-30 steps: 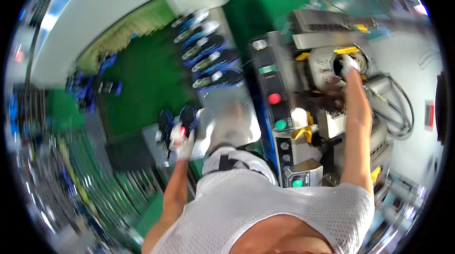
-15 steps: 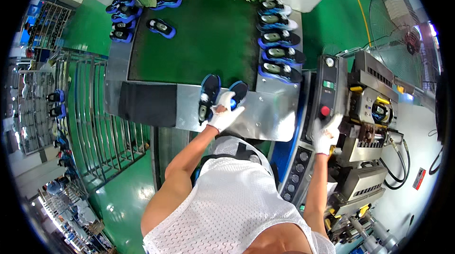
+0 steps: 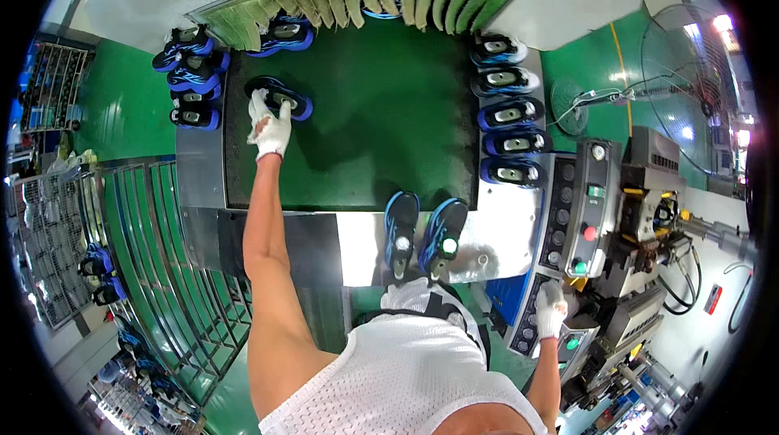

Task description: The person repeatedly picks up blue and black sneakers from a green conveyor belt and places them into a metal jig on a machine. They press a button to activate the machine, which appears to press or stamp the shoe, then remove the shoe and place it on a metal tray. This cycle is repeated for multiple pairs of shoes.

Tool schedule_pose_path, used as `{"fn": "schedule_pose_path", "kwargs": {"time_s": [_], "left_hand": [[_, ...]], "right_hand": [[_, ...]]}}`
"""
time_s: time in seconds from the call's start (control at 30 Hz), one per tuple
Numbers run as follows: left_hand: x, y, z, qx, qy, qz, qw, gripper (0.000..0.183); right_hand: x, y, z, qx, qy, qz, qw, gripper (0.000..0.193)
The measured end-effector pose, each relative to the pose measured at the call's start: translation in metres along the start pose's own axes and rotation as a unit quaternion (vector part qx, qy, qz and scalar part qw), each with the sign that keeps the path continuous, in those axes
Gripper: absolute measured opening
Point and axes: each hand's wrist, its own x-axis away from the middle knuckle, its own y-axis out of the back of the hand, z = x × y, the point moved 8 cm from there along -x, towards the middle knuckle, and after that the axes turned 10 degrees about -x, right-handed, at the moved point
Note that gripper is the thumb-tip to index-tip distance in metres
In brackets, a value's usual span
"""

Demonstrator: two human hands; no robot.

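My left hand (image 3: 270,128), in a white glove, reaches far forward over the green belt. Its fingers and thumb close on the collar of a black-and-blue sneaker (image 3: 299,105) lying slanted there. On the metal ledge in front of me, a left sneaker (image 3: 401,224) and a right sneaker (image 3: 445,232) stand side by side, toes pointing away, untouched. My right hand (image 3: 552,309), also gloved, is low on the right, over the edge of a panel of round gauges (image 3: 526,317). It holds nothing that I can see, and its fingers look loosely extended.
Several sneakers (image 3: 513,116) line the ledge right of the belt (image 3: 365,110); others (image 3: 195,78) stack at its left. A fringed curtain (image 3: 357,6) hangs across the machine opening. A control box (image 3: 588,208) and metal machine stand right, a rail rack (image 3: 174,248) left.
My left hand has left the pair on the front ledge and reached forward-left to the sneaker on the belt. My right hand has drawn back toward me. The view has shifted.
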Motion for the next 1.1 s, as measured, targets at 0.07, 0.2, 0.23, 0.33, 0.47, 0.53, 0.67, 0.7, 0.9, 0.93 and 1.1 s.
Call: {"fn": "schedule_pose_path", "kwargs": {"time_s": [0.07,0.2,0.23,0.33,0.47,0.53,0.67,0.7,0.9,0.93,1.1], "left_hand": [[-0.030,-0.032,0.025,-0.016,-0.045,-0.009,0.999,0.076],[-0.049,-0.032,0.009,-0.029,-0.071,0.009,0.997,0.045],[-0.049,-0.032,0.014,-0.033,-0.079,0.003,0.996,0.039],[-0.039,-0.019,-0.002,-0.069,-0.097,0.015,0.993,0.029],[0.004,-0.004,-0.049,-0.060,-0.152,0.035,0.986,0.020],[0.046,0.018,-0.123,0.010,-0.212,0.107,0.971,0.017],[0.175,0.048,-0.262,0.149,-0.383,0.210,0.887,0.015],[0.216,0.065,-0.305,0.162,-0.459,0.224,0.844,0.015],[0.437,0.133,-0.470,0.271,-0.722,0.275,0.573,0.020],[0.467,0.144,-0.492,0.278,-0.753,0.277,0.529,0.022],[0.626,0.218,-0.581,0.352,-0.808,0.314,0.354,0.041]], "right_hand": [[0.024,-0.015,0.005,-0.019,-0.028,-0.009,0.999,0.023],[0.047,-0.048,0.022,-0.145,-0.186,0.044,0.971,0.029],[0.043,-0.054,0.021,-0.120,-0.174,0.062,0.975,0.030],[0.031,-0.072,0.030,-0.155,-0.142,0.057,0.976,0.032],[-0.006,-0.063,0.123,-0.240,-0.160,0.100,0.952,0.045],[-0.009,-0.075,0.152,-0.360,-0.144,0.122,0.914,0.057],[-0.030,-0.045,0.251,-0.292,-0.029,0.132,0.947,0.081],[-0.032,-0.042,0.260,-0.258,0.005,0.111,0.960,0.085],[0.009,0.001,0.169,-0.276,-0.010,-0.168,0.946,0.077],[0.025,0.026,0.146,-0.289,-0.018,-0.190,0.938,0.073],[0.141,0.062,0.011,-0.613,-0.297,-0.119,0.722,0.065]]}}
